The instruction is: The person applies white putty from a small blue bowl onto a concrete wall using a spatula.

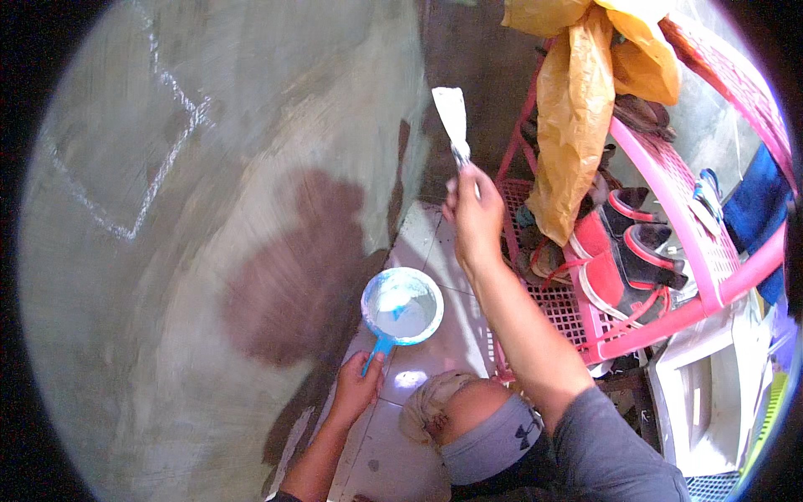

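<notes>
Left hand (pixel 358 390) closed on dipper (pixel 405 340), near, mouth up presumably against spills; right hand (pixel 479 209) closed on 1 putty knife (pixel 452 119), farther right.

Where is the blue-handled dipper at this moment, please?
In the head view, the blue-handled dipper is just below the centre, held by its handle in the left hand, between the grey wall and the pink rack.

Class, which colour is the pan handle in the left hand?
The pan handle is blue, seen in the head view.
</notes>
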`<act>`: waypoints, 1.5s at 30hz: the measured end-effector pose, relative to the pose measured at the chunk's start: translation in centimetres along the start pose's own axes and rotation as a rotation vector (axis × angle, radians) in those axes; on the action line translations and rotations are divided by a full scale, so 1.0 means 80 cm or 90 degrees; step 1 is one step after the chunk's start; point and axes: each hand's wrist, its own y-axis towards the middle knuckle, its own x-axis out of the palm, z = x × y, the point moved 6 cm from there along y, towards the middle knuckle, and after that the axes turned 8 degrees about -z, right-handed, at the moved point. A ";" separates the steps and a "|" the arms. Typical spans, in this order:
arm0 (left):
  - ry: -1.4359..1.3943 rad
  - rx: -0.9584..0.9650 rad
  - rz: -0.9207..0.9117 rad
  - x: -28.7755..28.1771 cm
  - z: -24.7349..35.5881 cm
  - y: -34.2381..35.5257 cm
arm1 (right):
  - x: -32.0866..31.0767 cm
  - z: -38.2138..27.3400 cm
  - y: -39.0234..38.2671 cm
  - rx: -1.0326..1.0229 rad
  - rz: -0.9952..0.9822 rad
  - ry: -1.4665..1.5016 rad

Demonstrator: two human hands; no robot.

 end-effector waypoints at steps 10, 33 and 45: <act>0.028 -0.032 -0.020 -0.003 -0.021 -0.040 | 0.020 0.094 0.178 -0.036 0.175 0.157; 0.114 -0.055 0.044 0.028 -0.096 -0.126 | 0.000 0.147 0.259 -0.265 0.175 -0.103; -0.078 -0.182 -0.017 0.052 -0.103 -0.113 | 0.003 0.139 0.256 -0.321 0.180 -0.241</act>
